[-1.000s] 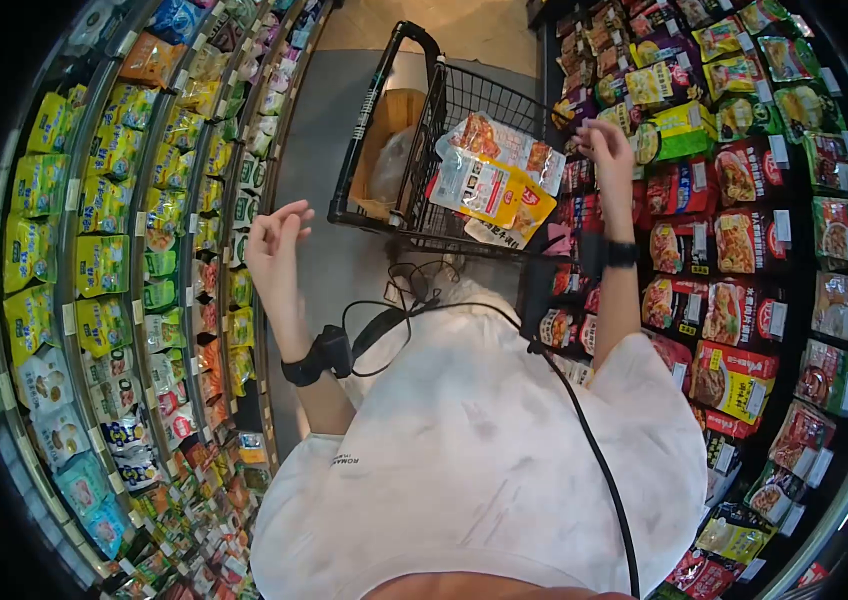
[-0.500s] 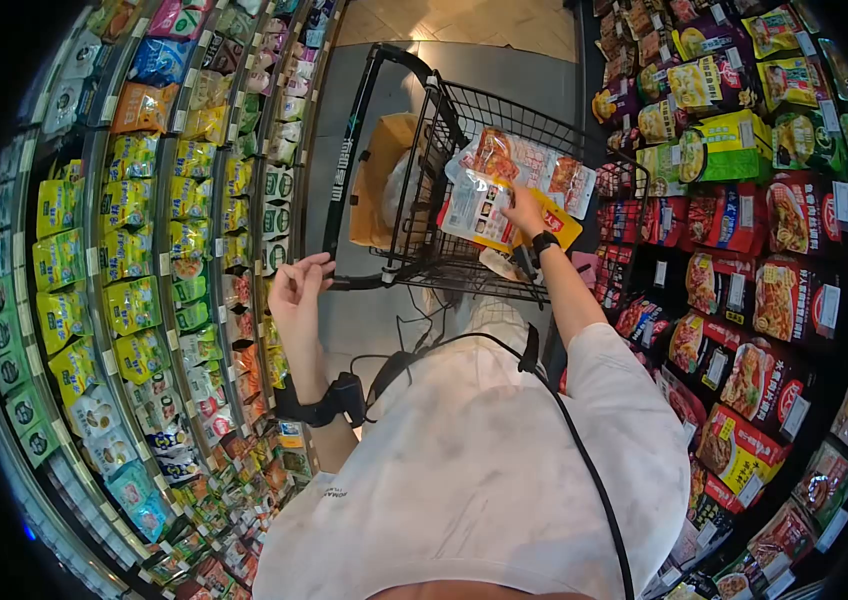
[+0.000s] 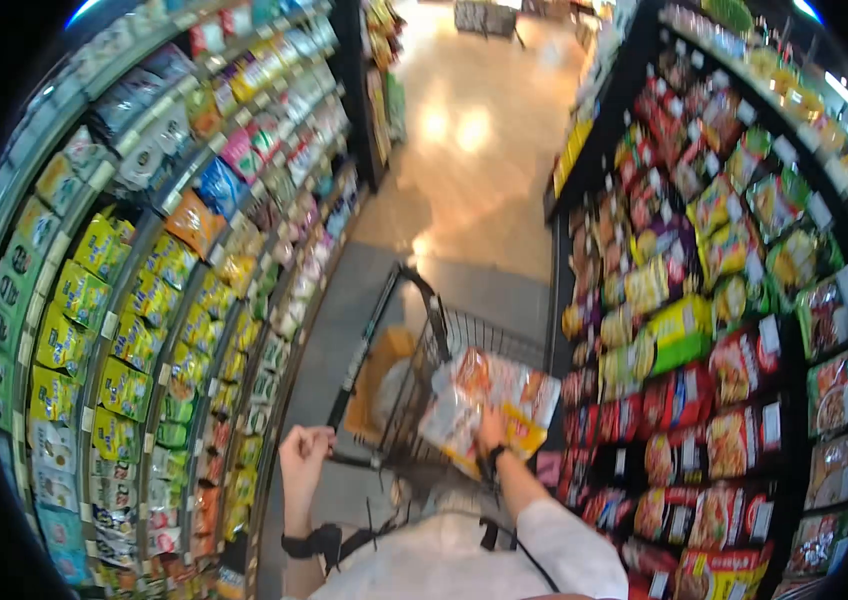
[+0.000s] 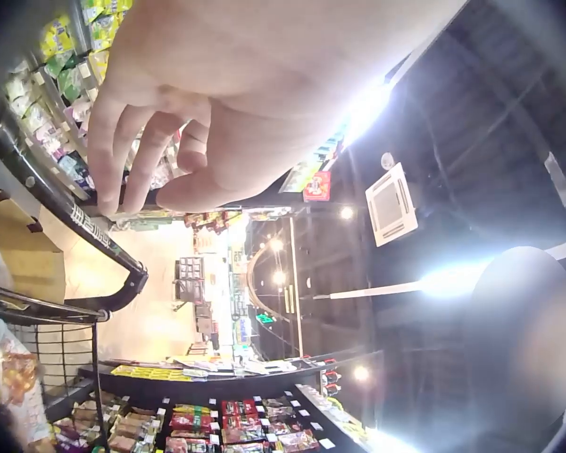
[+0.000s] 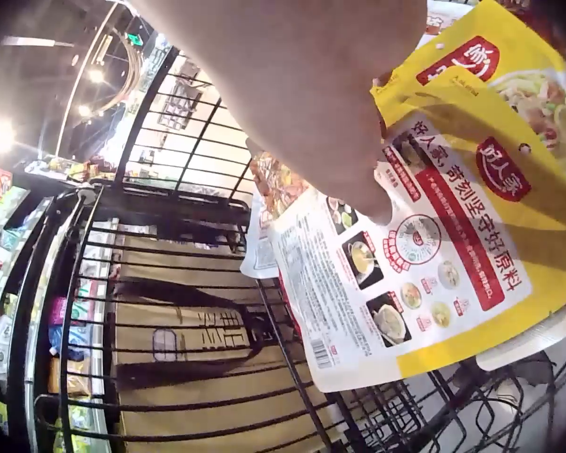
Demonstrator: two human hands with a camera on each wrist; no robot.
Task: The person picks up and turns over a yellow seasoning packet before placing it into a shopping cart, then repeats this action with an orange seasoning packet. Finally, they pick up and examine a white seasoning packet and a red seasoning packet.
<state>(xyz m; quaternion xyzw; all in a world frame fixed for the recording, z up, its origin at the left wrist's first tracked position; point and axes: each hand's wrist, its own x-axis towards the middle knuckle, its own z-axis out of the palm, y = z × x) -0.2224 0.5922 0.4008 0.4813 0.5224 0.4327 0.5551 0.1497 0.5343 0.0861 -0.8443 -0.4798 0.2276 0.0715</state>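
My right hand (image 3: 491, 432) rests on a pile of seasoning packets in the shopping cart (image 3: 409, 380). In the right wrist view a fingertip of that hand (image 5: 311, 104) lies on the printed back of a yellow-and-white packet (image 5: 457, 302); the other fingers are hidden, so I cannot tell whether they grip it. Another yellow packet (image 5: 533, 104) with a food picture sits beside it. In the head view a whitish packet with a red dish picture (image 3: 474, 372) tops the pile. My left hand (image 3: 304, 452), loosely curled and holding nothing, hangs beside the cart's handle (image 4: 75, 222).
A cardboard box (image 3: 384, 375) stands in the cart's handle end. Shelves of yellow and green packets (image 3: 129, 385) line the left, and shelves of red packets (image 3: 739, 440) the right. Ahead, the tiled floor (image 3: 464, 150) runs between the shelves.
My right hand has come from the cart's right side down onto the packets, which have shifted slightly. The head view has tilted up, showing more aisle. My left hand stays empty near the handle.
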